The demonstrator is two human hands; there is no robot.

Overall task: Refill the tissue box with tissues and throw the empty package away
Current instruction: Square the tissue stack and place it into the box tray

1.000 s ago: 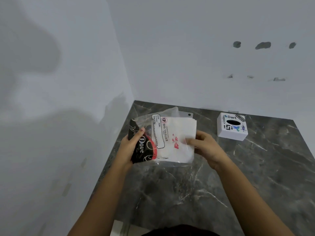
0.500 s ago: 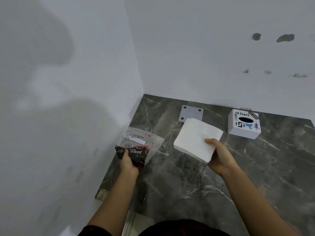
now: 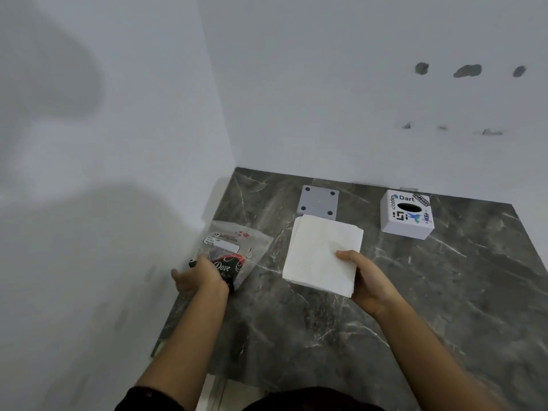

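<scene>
Head view: one square stack of white folded paper tissues, soft, light and prone to fanning apart, pinched at its near right corner by the right hand, thumb on top, just above the dark grey marble countertop; best gripped across the whole thickness. One emptied clear plastic wrapper with black-and-red print, limp and probably slippery, clutched at its near end by the left hand, beside the left wall. One white cube-shaped tissue box with oval slot, far right, untouched; one grey square plate with four holes.
</scene>
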